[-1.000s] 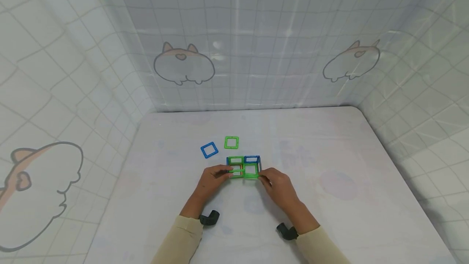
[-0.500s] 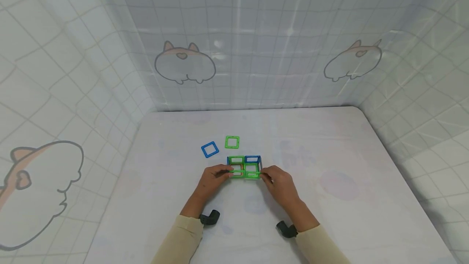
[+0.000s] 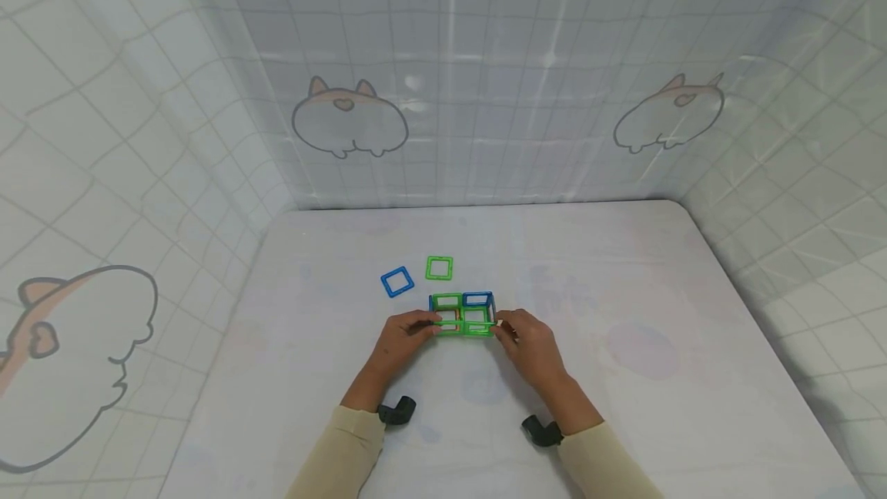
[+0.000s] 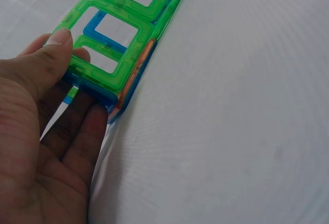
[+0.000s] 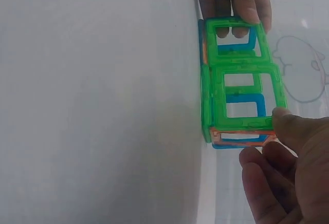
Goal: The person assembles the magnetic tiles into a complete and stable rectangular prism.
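In the head view, a box-like frame of magnetic tiles (image 3: 463, 313) stands on the white table, mostly green and blue with some orange. My left hand (image 3: 400, 345) holds its left end. In the left wrist view, the thumb (image 4: 57, 47) presses the face of a green square tile (image 4: 121, 11) and other fingers lie behind and below. My right hand (image 3: 532, 349) pinches the right end. Seen from the right wrist, its thumb (image 5: 290, 126) lies on the corner of a second green tile (image 5: 221, 98), above an orange tile (image 5: 241, 132). The two green faces stand side by side.
Behind the frame, a loose blue square tile (image 3: 386, 288) and a loose green square tile (image 3: 439, 278) lie flat on the table (image 3: 624, 268). Sheeting with a grid and animal drawings (image 3: 349, 125) hangs around the back and sides.
The right green tile's upper edge has come up slightly with my right hand and now lines up with the left one. My left hand keeps its hold.
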`<action>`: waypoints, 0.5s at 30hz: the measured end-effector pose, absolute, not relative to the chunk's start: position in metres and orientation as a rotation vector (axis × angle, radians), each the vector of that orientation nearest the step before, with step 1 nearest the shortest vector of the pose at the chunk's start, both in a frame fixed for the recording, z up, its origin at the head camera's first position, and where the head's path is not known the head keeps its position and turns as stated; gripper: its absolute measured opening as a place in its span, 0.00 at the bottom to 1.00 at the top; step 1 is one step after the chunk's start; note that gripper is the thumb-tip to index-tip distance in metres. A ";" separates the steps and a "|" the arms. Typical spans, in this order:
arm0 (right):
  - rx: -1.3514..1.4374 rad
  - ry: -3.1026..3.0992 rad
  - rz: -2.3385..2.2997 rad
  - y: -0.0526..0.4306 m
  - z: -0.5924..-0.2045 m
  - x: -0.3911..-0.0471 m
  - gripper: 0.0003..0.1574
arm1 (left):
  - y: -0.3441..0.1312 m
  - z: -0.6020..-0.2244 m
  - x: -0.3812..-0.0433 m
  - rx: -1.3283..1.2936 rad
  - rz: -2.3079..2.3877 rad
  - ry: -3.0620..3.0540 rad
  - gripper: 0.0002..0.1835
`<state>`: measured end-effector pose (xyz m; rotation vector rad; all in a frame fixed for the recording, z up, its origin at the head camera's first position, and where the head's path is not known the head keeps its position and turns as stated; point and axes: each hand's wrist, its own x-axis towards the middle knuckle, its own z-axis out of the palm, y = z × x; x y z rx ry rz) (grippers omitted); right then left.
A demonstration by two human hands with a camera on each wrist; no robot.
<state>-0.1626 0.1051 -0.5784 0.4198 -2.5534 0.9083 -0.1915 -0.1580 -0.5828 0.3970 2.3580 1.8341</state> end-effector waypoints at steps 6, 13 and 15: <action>0.293 -2.639 1.201 0.109 -0.579 -0.165 0.18 | -0.158 -0.584 -0.193 0.396 1.823 2.359 0.09; 0.280 -2.694 1.498 0.114 -0.579 -0.171 0.18 | -0.160 -0.606 -0.202 0.414 1.833 2.380 0.10; 0.287 -2.695 1.542 0.116 -0.580 -0.172 0.17 | -0.160 -0.607 -0.202 0.423 1.842 2.383 0.10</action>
